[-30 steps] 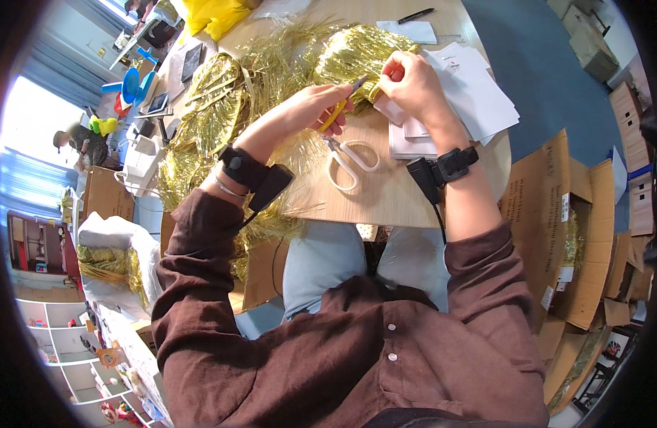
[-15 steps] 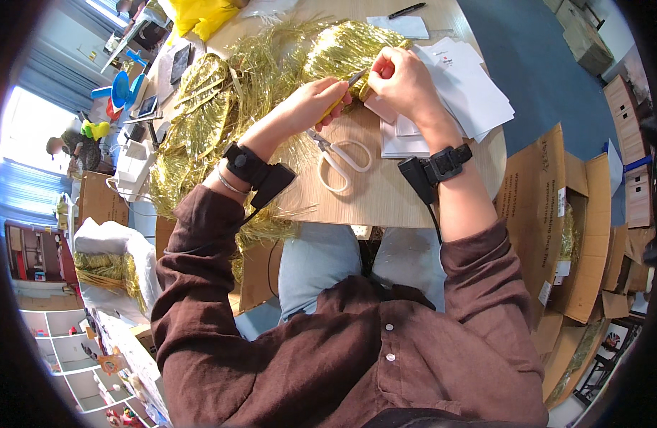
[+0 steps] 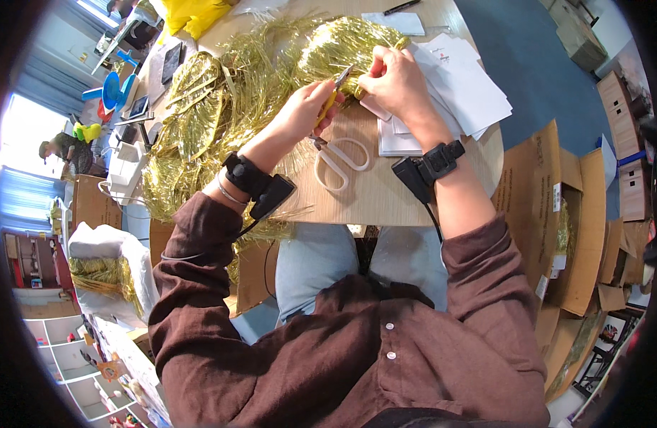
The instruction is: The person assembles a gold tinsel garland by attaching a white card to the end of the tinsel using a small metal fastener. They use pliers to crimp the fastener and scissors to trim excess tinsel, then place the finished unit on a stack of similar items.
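My left hand (image 3: 307, 108) is closed around small yellow-handled thread snips (image 3: 327, 105), their metal blades pointing up and away from me. Close to the blade tips, my right hand (image 3: 399, 85) pinches with thumb and forefinger at the near right edge of a shiny gold tinsel bundle (image 3: 339, 46). What exactly lies between those fingertips is too small to make out, though it seems part of the tinsel. White-handled scissors (image 3: 320, 170) lie on the table below my left hand.
Loose gold tinsel (image 3: 193, 121) spreads over the left of the wooden table (image 3: 407, 192). White papers (image 3: 474, 93) are stacked on the right, with a pen (image 3: 402, 7) beyond. An open cardboard box (image 3: 524, 192) stands right of the table. Far left, a person (image 3: 72, 146) sits.
The snips have turned more upright, and their tips have drawn slightly left, away from my right fingers. My right hand keeps its pinch at the tinsel's edge. The whole view has shifted slightly.
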Demonstrator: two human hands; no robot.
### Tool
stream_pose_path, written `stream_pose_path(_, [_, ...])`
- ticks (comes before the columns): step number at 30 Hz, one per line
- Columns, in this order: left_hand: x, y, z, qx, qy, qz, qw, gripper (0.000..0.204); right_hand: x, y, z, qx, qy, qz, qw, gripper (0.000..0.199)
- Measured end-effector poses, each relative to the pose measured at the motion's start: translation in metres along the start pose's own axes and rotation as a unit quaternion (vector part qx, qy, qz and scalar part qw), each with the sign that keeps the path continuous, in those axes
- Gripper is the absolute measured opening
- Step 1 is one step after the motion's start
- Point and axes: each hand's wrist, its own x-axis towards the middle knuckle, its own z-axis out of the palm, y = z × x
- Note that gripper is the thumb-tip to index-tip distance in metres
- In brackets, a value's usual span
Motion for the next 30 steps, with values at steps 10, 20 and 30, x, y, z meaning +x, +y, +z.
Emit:
stream_pose_path(10, [-0.011,0.012,-0.012,0.049,0.006,0.004,0.999,0.044,0.004,0.004,-0.004,0.069,0.007,0.015,0.997,0.016])
stream_pose_path(20, [-0.042,-0.002,-0.056,0.626,0.331,0.168,0.686,0.050,0.013,0.031,-0.005,-0.042,0.227,0.043,0.972,0.014])
stream_pose_path(30, [-0.010,0.028,0.016,0.366,0.159,0.254,0.881,0.021,0.014,0.053,-0.002,-0.066,0.247,0.028,0.966,0.051])
